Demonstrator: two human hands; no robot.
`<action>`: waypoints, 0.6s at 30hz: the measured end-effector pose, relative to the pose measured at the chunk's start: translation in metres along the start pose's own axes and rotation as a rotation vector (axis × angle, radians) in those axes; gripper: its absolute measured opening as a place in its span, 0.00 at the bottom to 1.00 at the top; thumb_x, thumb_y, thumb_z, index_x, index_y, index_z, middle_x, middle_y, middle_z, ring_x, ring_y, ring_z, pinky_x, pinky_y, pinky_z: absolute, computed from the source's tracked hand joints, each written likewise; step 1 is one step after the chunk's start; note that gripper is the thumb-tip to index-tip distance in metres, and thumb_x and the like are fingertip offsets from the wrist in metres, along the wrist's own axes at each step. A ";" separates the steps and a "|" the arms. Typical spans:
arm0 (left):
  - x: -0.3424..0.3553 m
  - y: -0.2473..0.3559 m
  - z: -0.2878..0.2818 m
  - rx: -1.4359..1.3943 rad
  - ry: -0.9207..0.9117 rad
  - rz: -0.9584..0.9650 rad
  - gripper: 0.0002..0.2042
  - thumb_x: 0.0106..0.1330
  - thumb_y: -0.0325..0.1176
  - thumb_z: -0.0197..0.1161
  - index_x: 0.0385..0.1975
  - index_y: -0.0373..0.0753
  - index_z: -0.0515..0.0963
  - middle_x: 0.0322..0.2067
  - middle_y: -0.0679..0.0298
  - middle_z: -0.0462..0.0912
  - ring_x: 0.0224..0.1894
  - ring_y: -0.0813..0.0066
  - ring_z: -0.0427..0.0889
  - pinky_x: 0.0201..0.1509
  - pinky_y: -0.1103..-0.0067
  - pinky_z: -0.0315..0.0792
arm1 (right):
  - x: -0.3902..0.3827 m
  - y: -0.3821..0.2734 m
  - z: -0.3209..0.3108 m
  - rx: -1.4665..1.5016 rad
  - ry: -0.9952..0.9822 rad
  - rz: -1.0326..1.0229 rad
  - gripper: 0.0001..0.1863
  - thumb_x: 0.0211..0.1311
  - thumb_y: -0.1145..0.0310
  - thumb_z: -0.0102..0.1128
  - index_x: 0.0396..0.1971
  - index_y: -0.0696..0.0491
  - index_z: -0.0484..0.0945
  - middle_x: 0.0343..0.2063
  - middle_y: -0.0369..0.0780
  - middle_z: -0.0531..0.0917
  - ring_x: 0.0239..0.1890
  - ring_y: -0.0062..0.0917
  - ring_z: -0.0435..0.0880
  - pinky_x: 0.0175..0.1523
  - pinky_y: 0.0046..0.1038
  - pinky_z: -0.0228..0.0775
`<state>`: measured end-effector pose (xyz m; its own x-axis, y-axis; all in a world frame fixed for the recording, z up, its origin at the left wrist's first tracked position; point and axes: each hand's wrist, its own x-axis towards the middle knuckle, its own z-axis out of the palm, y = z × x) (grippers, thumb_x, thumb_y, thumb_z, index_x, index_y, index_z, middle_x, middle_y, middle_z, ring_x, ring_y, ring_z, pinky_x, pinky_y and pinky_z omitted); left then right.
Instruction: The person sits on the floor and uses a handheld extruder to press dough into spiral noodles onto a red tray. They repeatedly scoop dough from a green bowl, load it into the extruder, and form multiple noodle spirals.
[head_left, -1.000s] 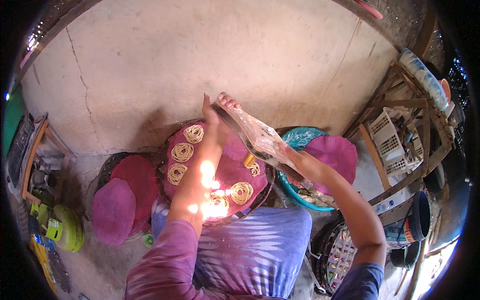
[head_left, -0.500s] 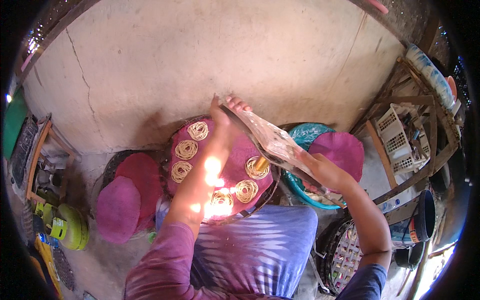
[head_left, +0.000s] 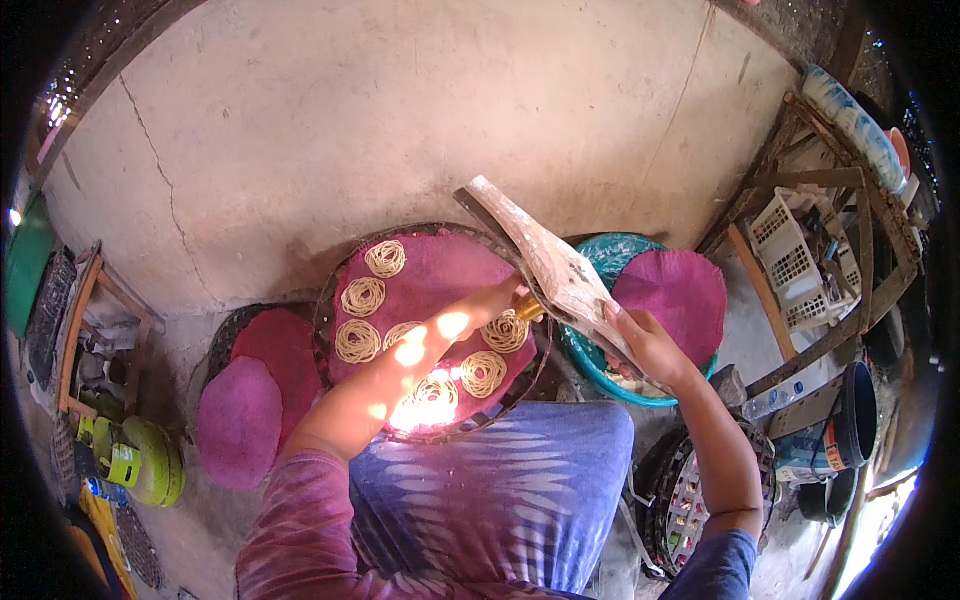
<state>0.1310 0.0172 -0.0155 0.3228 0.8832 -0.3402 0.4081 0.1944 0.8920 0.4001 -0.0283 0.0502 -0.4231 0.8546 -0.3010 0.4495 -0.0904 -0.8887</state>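
My right hand (head_left: 648,345) is wrapped round the lower right end of a hinged wooden press (head_left: 550,262), which slants up to the left. A short brass tube (head_left: 530,308) sticks out beneath its middle. My left hand (head_left: 505,295) is at that tube, its fingers mostly hidden behind the wood. Below lies a round tray (head_left: 322,335) lined with pink cloth (head_left: 455,262). Several round nests of thin, pale noodle-like strands (head_left: 363,297) rest on the cloth, one of them just under the tube. My left forearm covers part of another nest.
A teal basin (head_left: 625,397) with a pink cloth round over it stands right of the tray. More pink cloth rounds (head_left: 240,425) lie at the left, near a green gas cylinder (head_left: 155,460). At the right are a white plastic basket (head_left: 785,235), a wooden frame and a dark bucket (head_left: 857,410).
My left hand has come down from the press's upper end to the brass tube. Another nest now shows beside my left forearm. My right hand keeps its hold on the press.
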 end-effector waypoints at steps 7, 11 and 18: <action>-0.002 -0.028 0.003 0.508 0.086 0.491 0.23 0.75 0.46 0.37 0.62 0.41 0.68 0.66 0.61 0.63 0.64 0.63 0.68 0.70 0.67 0.53 | 0.000 0.009 -0.003 0.061 0.091 -0.037 0.30 0.70 0.42 0.42 0.36 0.58 0.76 0.17 0.33 0.72 0.15 0.15 0.67 0.20 0.20 0.60; -0.011 -0.045 0.002 1.141 0.374 0.721 0.23 0.69 0.40 0.47 0.62 0.36 0.67 0.70 0.58 0.54 0.70 0.54 0.55 0.74 0.61 0.44 | -0.006 0.005 -0.004 0.091 0.122 -0.043 0.30 0.69 0.41 0.42 0.38 0.58 0.75 0.17 0.33 0.71 0.15 0.15 0.67 0.20 0.20 0.59; -0.040 0.031 -0.066 -1.188 -0.065 0.822 0.41 0.68 0.66 0.30 0.66 0.33 0.56 0.68 0.44 0.54 0.70 0.54 0.54 0.73 0.59 0.48 | -0.012 -0.038 0.016 0.056 -0.089 -0.062 0.32 0.68 0.38 0.39 0.37 0.56 0.75 0.16 0.34 0.72 0.15 0.16 0.68 0.19 0.21 0.58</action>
<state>0.0745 0.0157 0.0453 0.1631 0.9034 0.3966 -0.8355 -0.0873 0.5425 0.3754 -0.0435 0.0819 -0.5181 0.8109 -0.2721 0.3766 -0.0693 -0.9238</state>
